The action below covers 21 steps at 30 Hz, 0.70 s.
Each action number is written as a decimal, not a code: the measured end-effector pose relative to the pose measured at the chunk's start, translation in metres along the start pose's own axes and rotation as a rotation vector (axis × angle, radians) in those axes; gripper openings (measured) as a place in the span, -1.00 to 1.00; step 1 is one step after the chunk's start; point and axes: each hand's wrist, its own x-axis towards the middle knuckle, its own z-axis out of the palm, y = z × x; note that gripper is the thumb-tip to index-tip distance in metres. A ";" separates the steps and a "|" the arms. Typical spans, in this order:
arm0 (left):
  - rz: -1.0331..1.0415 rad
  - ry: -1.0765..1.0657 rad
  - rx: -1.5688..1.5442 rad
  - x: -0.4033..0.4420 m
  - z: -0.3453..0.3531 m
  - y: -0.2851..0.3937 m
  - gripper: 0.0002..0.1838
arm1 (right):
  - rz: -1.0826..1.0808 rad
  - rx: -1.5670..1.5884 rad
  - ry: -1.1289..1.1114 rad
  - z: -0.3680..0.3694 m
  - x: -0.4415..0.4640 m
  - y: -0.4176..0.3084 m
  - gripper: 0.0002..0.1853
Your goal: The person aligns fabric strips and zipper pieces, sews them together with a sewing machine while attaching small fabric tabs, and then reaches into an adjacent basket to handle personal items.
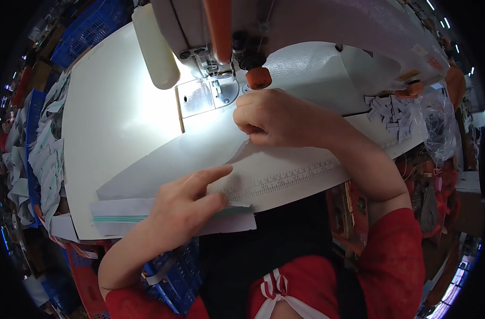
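Pinching grey cloth [181, 159], the right hand [269, 118] sits at one o'clock. I watch the left hand [185, 204], open, at eight.

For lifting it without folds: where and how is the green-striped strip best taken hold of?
Probably pinch the green-striped strip at its right end, coming from the near side: there it seems to overhang the edge of the table, leaving its underside reachable.

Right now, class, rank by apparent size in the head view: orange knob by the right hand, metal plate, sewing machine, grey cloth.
1. Sewing machine
2. Grey cloth
3. Metal plate
4. Orange knob
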 end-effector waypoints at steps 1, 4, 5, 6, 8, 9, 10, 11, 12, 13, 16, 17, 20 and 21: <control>0.031 0.016 0.018 0.002 0.003 -0.001 -0.91 | -0.004 0.004 0.000 0.001 0.000 0.001 -0.75; 0.073 0.025 0.063 0.006 0.008 -0.004 -0.91 | 0.005 0.011 -0.010 0.000 0.001 0.001 -0.75; 0.082 0.019 0.091 0.007 0.009 -0.005 -0.91 | 0.017 0.014 -0.018 -0.001 0.001 0.000 -0.75; 0.093 0.011 0.118 0.008 0.010 -0.006 -0.90 | 0.029 0.017 -0.027 -0.002 0.001 -0.001 -0.75; 0.104 0.002 0.144 0.009 0.012 -0.006 -0.90 | 0.043 0.021 -0.035 -0.002 0.000 -0.002 -0.75; 0.084 0.008 0.161 0.009 0.013 -0.006 -0.90 | 0.048 0.021 -0.034 -0.002 0.000 -0.002 -0.76; 0.064 0.014 0.177 0.009 0.013 -0.005 -0.90 | 0.053 0.022 -0.033 -0.002 0.000 -0.001 -0.76; 0.044 0.020 0.193 0.009 0.013 -0.005 -0.90 | 0.058 0.022 -0.032 -0.002 0.000 -0.001 -0.76; 0.023 0.026 0.209 0.009 0.014 -0.005 -0.89 | 0.062 0.024 -0.032 -0.002 0.000 -0.002 -0.77; 0.022 0.025 0.208 0.009 0.014 -0.005 -0.89 | 0.063 0.024 -0.032 -0.003 -0.001 -0.003 -0.77; -0.001 0.011 0.180 0.010 0.012 -0.004 -0.89 | 0.086 -0.009 -0.043 -0.012 -0.004 -0.011 -0.78; -0.009 0.007 0.172 0.011 0.011 -0.004 -0.89 | 0.093 -0.020 -0.047 -0.013 -0.004 -0.013 -0.78; -0.009 0.009 0.160 0.011 0.011 -0.004 -0.89 | -0.002 -0.049 0.029 -0.006 -0.005 -0.013 -0.79; -0.009 0.007 0.153 0.011 0.010 -0.004 -0.89 | -0.047 -0.062 0.067 -0.003 -0.005 -0.012 -0.80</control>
